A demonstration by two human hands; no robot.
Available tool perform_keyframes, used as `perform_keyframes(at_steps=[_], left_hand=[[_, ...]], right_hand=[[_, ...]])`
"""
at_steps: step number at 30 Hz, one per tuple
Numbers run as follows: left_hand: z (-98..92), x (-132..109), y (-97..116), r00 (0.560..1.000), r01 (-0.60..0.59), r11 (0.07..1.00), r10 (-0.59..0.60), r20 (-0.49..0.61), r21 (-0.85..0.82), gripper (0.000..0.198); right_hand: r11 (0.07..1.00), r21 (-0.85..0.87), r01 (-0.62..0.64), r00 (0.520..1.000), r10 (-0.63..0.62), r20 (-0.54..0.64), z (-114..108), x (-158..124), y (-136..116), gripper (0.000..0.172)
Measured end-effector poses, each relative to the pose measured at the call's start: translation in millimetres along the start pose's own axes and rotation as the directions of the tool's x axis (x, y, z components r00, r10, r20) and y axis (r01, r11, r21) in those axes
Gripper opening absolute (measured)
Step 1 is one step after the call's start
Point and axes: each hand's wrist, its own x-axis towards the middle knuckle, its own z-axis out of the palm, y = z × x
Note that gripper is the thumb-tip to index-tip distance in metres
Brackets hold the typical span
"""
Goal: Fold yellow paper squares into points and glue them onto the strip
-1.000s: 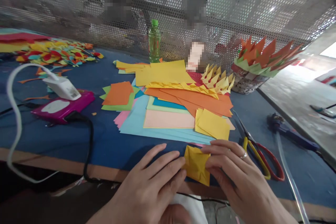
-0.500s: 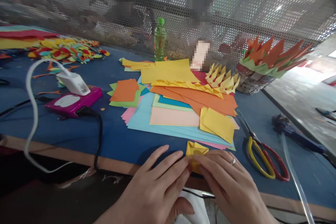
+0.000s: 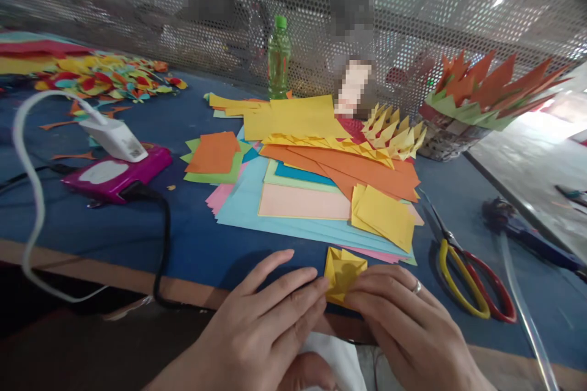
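Observation:
A small square of folded yellow paper [image 3: 343, 272] lies at the front edge of the blue table, its creased flaps facing up. My left hand [image 3: 270, 311] lies flat with its fingers stretched and spread, fingertips touching the paper's left edge. From the other side, my right hand [image 3: 408, 311], with a ring on one finger, presses its bent fingers together on the paper's lower right corner; its thumb is hidden. Just beyond lies a small stack of yellow paper squares [image 3: 385, 217], resting on light blue sheets [image 3: 241, 208].
Scissors [image 3: 461, 263] with yellow and red handles lie on the right, near a dark blue glue gun [image 3: 527, 235]. A magenta power strip [image 3: 119, 174] with a white plug sits left. Behind are a green bottle [image 3: 279, 61], paper scraps [image 3: 105, 76] and a pot with orange paper points [image 3: 486, 98].
My fingers have drawn apart across the folded yellow paper, the left ones leftward and the right ones toward its lower right corner, so more of its creased middle shows. The view has shifted slightly.

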Motion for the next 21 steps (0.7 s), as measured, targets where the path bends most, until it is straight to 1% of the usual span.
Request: perform_keyframes(at_steps=[2, 3, 6, 8, 10, 13, 18, 21], left_hand=[[-4.6, 3.2, 0.7, 0.997, 0.013, 1.000, -0.012, 0.082, -0.010, 0.030], [-4.5, 4.0, 1.0, 0.997, 0.021, 0.999, -0.019, 0.075, -0.025, 0.028], [3.4, 2.5, 0.9, 0.998, 0.016, 0.997, -0.020, -0.063, -0.069, 0.030], [10.0, -0.8, 0.3, 0.995, 0.003, 0.998, -0.010, -0.101, -0.064, 0.033], [13.4, -3.9, -0.4, 0.997, -0.002, 0.999, -0.002, -0.078, -0.049, 0.033], [12.4, -5.4, -1.6, 0.997, -0.003, 0.999, 0.000, -0.080, -0.039, 0.031], [12.2, -0.9, -2.0, 0.996, 0.021, 0.998, -0.025, -0.091, -0.052, 0.039], [15.7, -1.6, 0.1, 0.997, 0.040, 0.999, -0.041, -0.059, -0.017, 0.041]], right_hand=[[1.000, -0.023, 0.011, 1.000, -0.012, -0.006, 0.3, 0.6, 0.5, 0.026], [0.999, -0.031, 0.018, 1.000, -0.018, -0.009, 0.5, 1.0, 0.6, 0.026], [0.998, -0.054, 0.028, 0.999, -0.029, -0.018, 1.4, 1.5, 0.8, 0.026], [0.998, -0.062, 0.032, 0.999, -0.034, -0.028, 1.8, 0.4, 0.9, 0.027], [0.998, -0.059, 0.038, 0.999, -0.040, -0.026, 2.2, -1.3, 1.3, 0.027], [0.998, -0.036, 0.058, 0.998, -0.059, -0.010, 2.2, -2.9, 2.8, 0.026], [0.998, 0.002, 0.065, 0.998, -0.065, -0.008, 2.2, -3.3, 5.9, 0.024], [0.999, 0.000, 0.052, 0.999, -0.052, 0.003, 2.4, -4.9, 6.6, 0.023]])
